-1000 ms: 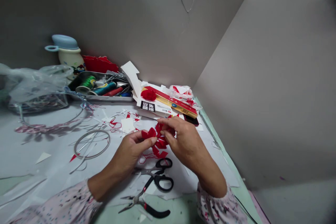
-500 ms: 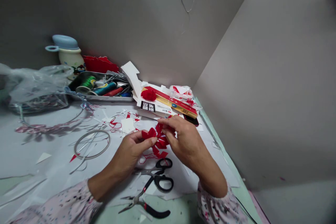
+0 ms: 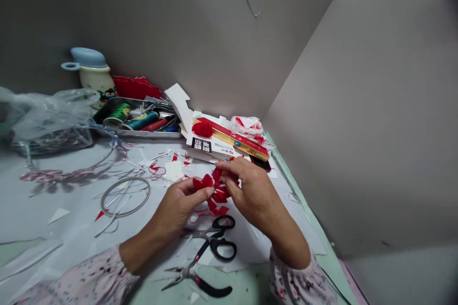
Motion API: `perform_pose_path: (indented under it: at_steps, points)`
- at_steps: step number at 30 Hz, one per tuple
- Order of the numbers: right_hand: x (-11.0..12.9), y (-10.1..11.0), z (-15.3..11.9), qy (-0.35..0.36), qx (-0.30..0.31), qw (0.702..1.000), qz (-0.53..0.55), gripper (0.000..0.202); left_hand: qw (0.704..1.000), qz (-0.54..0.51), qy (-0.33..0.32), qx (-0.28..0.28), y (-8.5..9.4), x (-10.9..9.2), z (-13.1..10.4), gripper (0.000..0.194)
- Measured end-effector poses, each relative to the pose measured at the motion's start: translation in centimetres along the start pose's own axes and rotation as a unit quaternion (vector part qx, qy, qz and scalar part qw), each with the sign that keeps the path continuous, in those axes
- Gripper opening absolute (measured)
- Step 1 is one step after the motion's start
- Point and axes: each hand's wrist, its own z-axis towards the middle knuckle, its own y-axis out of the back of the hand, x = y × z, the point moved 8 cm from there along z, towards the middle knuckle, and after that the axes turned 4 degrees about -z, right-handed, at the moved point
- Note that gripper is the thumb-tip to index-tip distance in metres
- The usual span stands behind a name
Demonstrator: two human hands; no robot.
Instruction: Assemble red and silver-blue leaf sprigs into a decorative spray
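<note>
A red flower-like piece [image 3: 219, 194] with several petals is held between both hands above the white paper. My left hand [image 3: 181, 202] pinches its left petals between thumb and fingers. On the right side, my right hand [image 3: 246, 186] has thumb and fingertips closed on the upper part of the same piece, partly hiding it. Red thread [image 3: 201, 213] hangs or lies just below. Scissors with black handles [image 3: 222, 240] rest under the hands, overlapping pliers with black and red handles [image 3: 209, 288].
At the back left stand a metal tray [image 3: 153, 135] of thread spools, a bottle [image 3: 95, 76] and a plastic bag [image 3: 50, 114]. A wire ring [image 3: 146, 200] lies left of the hands. Boxes [image 3: 214, 147] sit behind them, against the wall side.
</note>
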Motion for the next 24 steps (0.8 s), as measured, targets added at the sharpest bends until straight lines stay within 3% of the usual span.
perform_pose_path:
  at_steps: [24]
  points:
    - [0.15, 0.03, 0.04, -0.003, 0.003, 1.000, 0.001, 0.031, 1.000, 0.011, -0.003, 0.003, 0.22, 0.09, 0.08, 0.013]
